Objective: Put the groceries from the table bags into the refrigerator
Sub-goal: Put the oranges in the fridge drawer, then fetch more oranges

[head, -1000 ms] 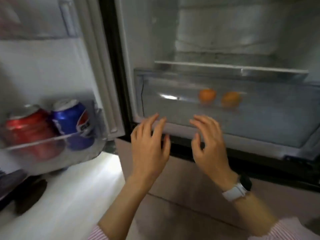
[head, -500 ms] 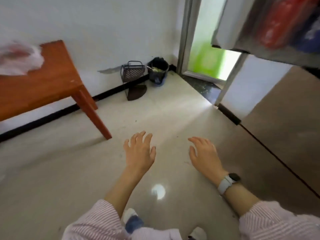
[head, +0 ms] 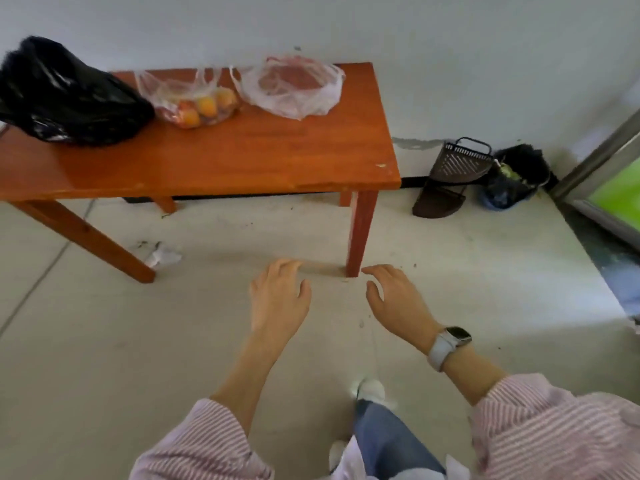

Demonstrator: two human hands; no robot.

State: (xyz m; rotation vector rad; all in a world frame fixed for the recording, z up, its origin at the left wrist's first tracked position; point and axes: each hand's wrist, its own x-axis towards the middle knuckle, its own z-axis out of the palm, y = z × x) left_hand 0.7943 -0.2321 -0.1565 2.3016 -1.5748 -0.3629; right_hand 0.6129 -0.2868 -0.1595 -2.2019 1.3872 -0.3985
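Hands empty: left hand [head: 278, 299] and right hand [head: 398, 301] are held loose, fingers spread, nothing gripped, low over bare floor [head: 104, 341] short of the table [head: 214, 157]. Groceries are all on the far half of the tabletop: black bag [head: 69, 95] far left, clear bag of oranges [head: 194, 98] just beside it, clear bag with something red [head: 294, 86] to the right. Next fetch is judged best done on the orange bag, taken by its upright handles rather than its sides, so fruit is not spilled. Near half of the tabletop is clear for reaching in. Table's near right leg [head: 360, 233] is close ahead of the hands and should be skirted; dustpan [head: 450, 174] and bin [head: 512, 178] are well off right
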